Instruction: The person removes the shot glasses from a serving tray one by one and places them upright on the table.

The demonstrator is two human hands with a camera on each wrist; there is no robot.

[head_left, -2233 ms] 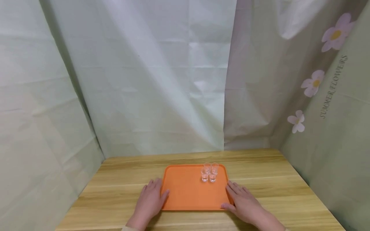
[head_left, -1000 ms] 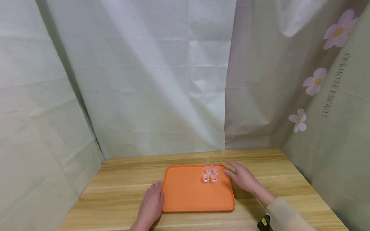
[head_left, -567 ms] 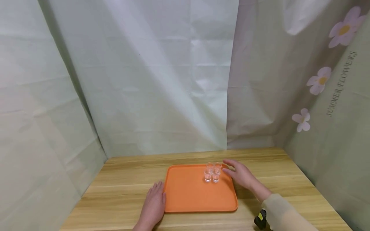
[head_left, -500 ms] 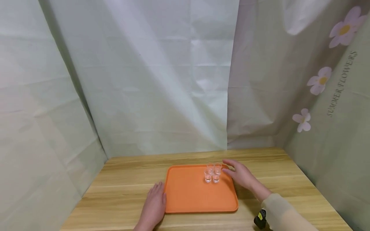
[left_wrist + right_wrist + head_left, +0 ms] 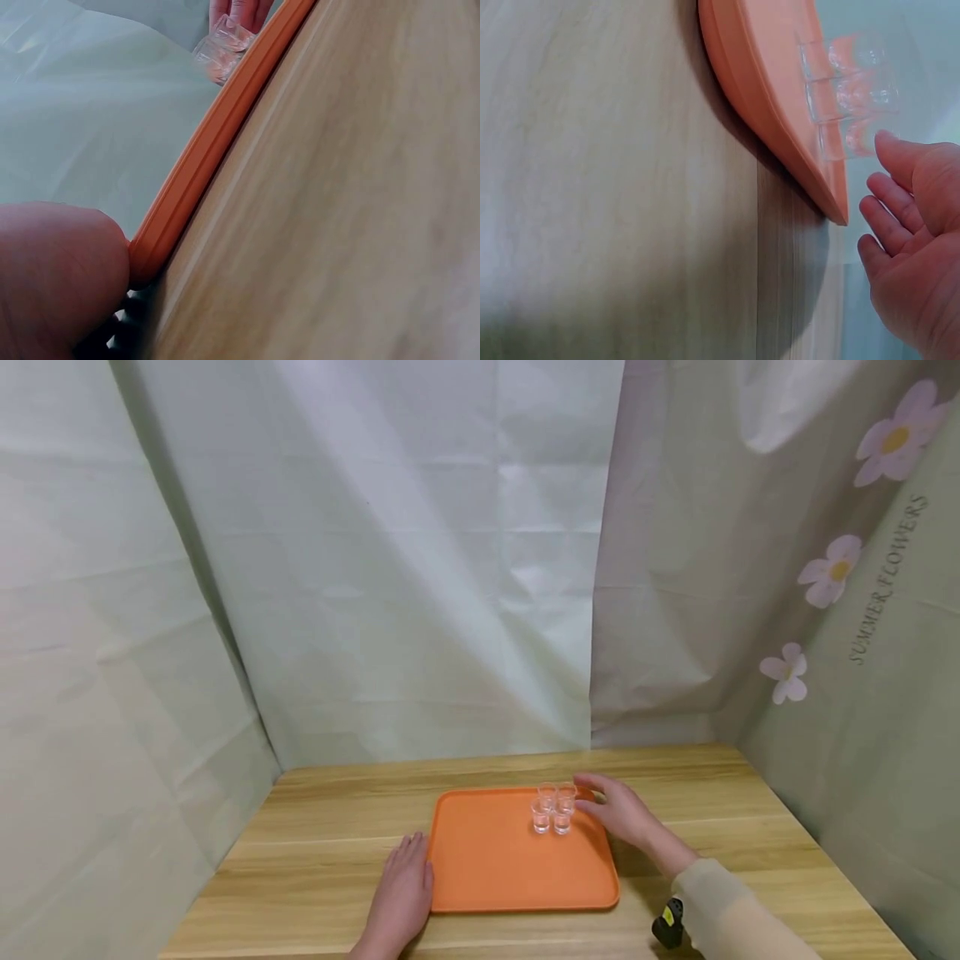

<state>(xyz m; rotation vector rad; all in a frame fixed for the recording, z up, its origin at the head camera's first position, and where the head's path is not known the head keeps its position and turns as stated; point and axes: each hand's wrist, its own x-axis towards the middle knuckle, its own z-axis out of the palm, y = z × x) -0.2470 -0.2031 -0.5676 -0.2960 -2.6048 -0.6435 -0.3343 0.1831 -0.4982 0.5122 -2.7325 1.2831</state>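
Basically, it all hangs on one thing: the glasses [image 5: 553,810] lie directly left of the right hand [image 5: 628,816], just off its fingertips. Four of them, bunched two by two, upright, on the tray [image 5: 510,868]. Closest is the far-right glass [image 5: 567,799], level with the space between thumb and index finger. Long axis of each glass is vertical, so it stands roughly square to the fingers, which come in from the side.

Right hand: thumb apart from the fingers, fingers loosely bent, nothing held as far as visible. The right wrist view puts the thumb tip right at one glass; touching or barely apart, can't tell. The near pair sits closer to the body than the fingertips, the other far glass just beyond the closest one, further left.

Left hand: back up, fingers fairly straight along the tray's near-left edge, no grasp visible. It seems to touch the tray rim in the left wrist view. From there, the glasses are well off to the far right, across bare tray, so the right hand is clearly nearer.

Tray runs between the hands, long side apparently left to right, flat on the table [image 5: 300,860]. Behind the right hand, a pale sleeve [image 5: 738,914] and a black device [image 5: 667,925] at the wrist.
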